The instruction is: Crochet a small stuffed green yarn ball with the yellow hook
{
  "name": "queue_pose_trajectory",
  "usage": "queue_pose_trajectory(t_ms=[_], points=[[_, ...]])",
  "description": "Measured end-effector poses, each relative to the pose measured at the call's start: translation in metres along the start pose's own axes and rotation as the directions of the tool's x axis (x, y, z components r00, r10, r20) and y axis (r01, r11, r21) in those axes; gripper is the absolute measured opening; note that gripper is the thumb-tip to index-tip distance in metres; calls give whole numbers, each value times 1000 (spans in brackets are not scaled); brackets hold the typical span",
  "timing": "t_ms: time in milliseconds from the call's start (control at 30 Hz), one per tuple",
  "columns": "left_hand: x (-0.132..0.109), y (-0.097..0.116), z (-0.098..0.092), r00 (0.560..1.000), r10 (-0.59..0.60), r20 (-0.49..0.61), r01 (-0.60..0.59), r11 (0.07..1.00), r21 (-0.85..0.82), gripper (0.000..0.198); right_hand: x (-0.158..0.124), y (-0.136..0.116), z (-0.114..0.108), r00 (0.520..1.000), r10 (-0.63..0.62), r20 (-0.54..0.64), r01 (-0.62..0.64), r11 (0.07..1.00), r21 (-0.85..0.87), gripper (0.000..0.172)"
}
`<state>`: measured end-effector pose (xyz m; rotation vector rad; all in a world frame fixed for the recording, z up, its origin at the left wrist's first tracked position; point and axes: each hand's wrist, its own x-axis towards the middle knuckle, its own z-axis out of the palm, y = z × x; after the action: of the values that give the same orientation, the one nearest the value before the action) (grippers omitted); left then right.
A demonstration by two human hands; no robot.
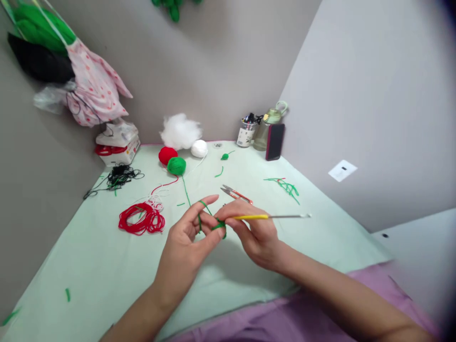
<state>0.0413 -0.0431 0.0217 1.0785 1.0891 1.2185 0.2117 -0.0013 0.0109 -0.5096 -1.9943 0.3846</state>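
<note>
My left hand [190, 235] pinches a small green crochet piece [220, 227] between thumb and fingers. Green yarn loops over its raised index finger and runs back to a green yarn ball [176, 166]. My right hand [254, 232] is closed on a crochet hook [252, 217] with a yellow handle. The hook's metal shaft points right, and its other end is at the green piece, hidden by my fingers. Just behind my right hand lie orange-handled thread snips [237, 194], their blades toward the upper left.
Beside the green ball are a red yarn ball [167, 155], a white yarn ball [199, 148] and white stuffing [181, 131]. A red yarn coil [140, 219] and black yarn tangle [123, 176] lie left. A phone [275, 142], bottle [262, 130] and pen cup [245, 133] stand at the back right.
</note>
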Motion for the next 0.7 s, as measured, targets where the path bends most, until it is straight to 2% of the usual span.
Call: queue_pose_trajectory(t_ms=[67,133,200,233,333,400,533,700], points=[[13,3,-1,998,-2,56,3,1000,-19,49,3,10,1,998,62,-29,-61,998,28,17],[25,-4,-2,997,-36,63,40,997,-65,47,0,22,6,991,124,-51,-121,991,61,16],[35,-18,-4,994,-104,21,106,984,-145,48,-7,35,14,951,308,-18,-305,946,111,18],[38,-26,-5,992,-127,19,129,979,-157,47,-11,41,19,935,354,16,-353,928,118,19],[45,-47,-10,979,-198,56,205,964,-170,42,-19,55,28,901,414,127,-430,891,147,17],[47,-54,-13,969,-231,86,243,954,-178,41,-22,59,31,871,460,172,-486,857,172,16],[50,-58,-19,962,-250,110,267,944,-193,43,-22,61,30,818,536,211,-574,786,230,15],[52,-62,-23,961,-246,126,268,942,-201,43,-22,61,31,784,573,239,-621,717,316,22]])
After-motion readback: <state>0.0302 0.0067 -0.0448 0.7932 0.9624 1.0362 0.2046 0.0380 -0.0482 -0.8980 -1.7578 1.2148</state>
